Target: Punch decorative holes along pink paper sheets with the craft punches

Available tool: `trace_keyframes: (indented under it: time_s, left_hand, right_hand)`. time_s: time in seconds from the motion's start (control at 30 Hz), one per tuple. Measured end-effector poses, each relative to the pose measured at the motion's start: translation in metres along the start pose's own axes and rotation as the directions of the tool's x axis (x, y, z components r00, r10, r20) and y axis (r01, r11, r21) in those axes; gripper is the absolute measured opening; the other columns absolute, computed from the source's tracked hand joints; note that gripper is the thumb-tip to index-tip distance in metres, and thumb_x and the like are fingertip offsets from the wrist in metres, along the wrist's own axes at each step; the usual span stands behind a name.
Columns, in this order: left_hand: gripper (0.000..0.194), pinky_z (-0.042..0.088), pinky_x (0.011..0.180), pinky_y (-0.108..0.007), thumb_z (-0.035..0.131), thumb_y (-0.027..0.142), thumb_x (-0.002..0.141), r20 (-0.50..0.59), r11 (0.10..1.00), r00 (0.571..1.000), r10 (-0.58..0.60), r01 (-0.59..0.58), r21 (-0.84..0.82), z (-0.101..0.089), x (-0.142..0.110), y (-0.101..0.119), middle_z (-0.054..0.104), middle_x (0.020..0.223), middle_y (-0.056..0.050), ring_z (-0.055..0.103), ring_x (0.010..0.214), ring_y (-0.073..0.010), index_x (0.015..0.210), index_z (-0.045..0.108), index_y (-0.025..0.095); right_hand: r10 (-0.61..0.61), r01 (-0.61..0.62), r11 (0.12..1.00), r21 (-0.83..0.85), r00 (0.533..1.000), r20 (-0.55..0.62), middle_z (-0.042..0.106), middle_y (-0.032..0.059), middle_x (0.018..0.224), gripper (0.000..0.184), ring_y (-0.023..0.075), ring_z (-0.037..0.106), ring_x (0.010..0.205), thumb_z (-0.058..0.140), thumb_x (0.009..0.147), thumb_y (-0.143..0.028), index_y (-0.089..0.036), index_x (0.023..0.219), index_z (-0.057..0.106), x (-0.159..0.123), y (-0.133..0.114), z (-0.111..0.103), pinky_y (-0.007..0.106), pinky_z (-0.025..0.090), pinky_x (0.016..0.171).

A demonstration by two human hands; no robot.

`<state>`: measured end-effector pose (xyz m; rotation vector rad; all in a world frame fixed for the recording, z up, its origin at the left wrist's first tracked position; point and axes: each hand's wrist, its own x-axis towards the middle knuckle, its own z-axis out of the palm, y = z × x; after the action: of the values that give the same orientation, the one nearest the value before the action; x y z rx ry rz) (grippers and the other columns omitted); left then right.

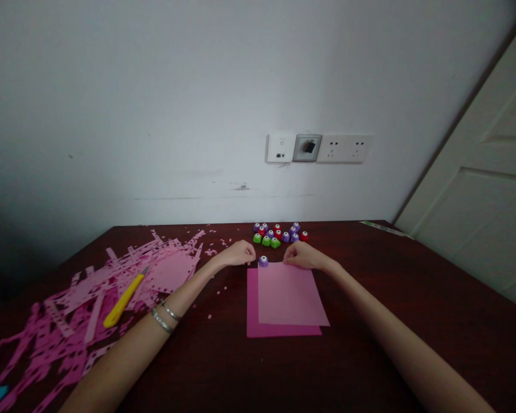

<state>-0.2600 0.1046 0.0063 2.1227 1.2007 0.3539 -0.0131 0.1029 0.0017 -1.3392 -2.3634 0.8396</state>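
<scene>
A sheet of light pink paper (pixel 289 295) lies over a darker pink sheet (pixel 252 304), its top edge between the pinched fingers of my right hand (pixel 301 254). At the light sheet's upper left corner sits a small purple craft punch (pixel 263 261). Just left of that punch is my left hand (pixel 239 253), closed with fingers curled under; anything inside them is hidden. Behind both hands stands a group of small punches, including a green one (pixel 275 242), a red one (pixel 304 236) and a purple one (pixel 286 236).
Punched pink paper scraps (pixel 75 295) cover the table's left side. A yellow craft knife (pixel 124 301) rests on them, blade exposed. Tiny pink cutouts (pixel 210 252) are scattered beside my left hand. A ruler-like strip (pixel 387 229) lies at the back right, near the wall.
</scene>
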Motion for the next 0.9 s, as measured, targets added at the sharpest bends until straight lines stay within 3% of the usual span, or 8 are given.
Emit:
trace_keyframes:
  time_s: [0.2,0.37,0.67,0.9]
  left_hand:
    - [0.022,0.036,0.051,-0.021,0.050,0.020,0.069,-0.050,0.998,0.999,0.007,-0.011,-0.065,0.0008,0.0005,0.0000,0.060,0.063,-0.002,0.051,0.055,-0.0113,0.082,0.064,0.011]
    - [0.024,0.037,0.052,-0.021,0.050,0.018,0.069,-0.022,0.993,1.000,-0.007,0.005,-0.119,0.0019,0.0000,0.0022,0.059,0.062,-0.001,0.051,0.055,-0.0109,0.087,0.066,0.011]
    - [0.027,0.038,0.053,-0.022,0.050,0.021,0.071,-0.029,0.996,1.000,0.009,-0.011,-0.086,0.0002,-0.0010,0.0028,0.062,0.067,-0.003,0.053,0.058,-0.0118,0.089,0.066,0.011]
    - [0.027,0.036,0.051,-0.021,0.051,0.034,0.074,-0.114,0.999,0.993,-0.025,0.019,-0.048,-0.0069,-0.0014,0.0034,0.060,0.060,-0.002,0.051,0.053,-0.0109,0.075,0.065,0.011]
  right_hand:
    - [-0.020,0.019,1.000,-0.024,0.999,-0.036,0.068,0.0049,0.066,0.022,0.0143,0.059,0.060,0.051,0.068,-0.017,-0.011,0.072,0.071,0.0016,0.0010,0.0032,0.021,0.041,0.052]
    - [-0.017,0.016,0.999,-0.029,0.998,-0.064,0.066,0.0043,0.063,0.020,0.0132,0.057,0.057,0.051,0.069,-0.017,-0.011,0.070,0.069,0.0010,-0.0002,0.0049,0.020,0.039,0.049]
    - [0.001,-0.006,0.998,-0.058,0.997,-0.078,0.066,0.0042,0.066,0.017,0.0142,0.058,0.060,0.053,0.070,-0.020,-0.012,0.070,0.068,0.0014,0.0009,0.0051,0.022,0.041,0.053]
    - [-0.004,-0.013,0.997,-0.077,0.977,-0.215,0.064,0.0036,0.063,0.025,0.0127,0.055,0.059,0.055,0.075,-0.035,-0.014,0.065,0.064,0.0034,-0.0001,-0.0031,0.022,0.038,0.052]
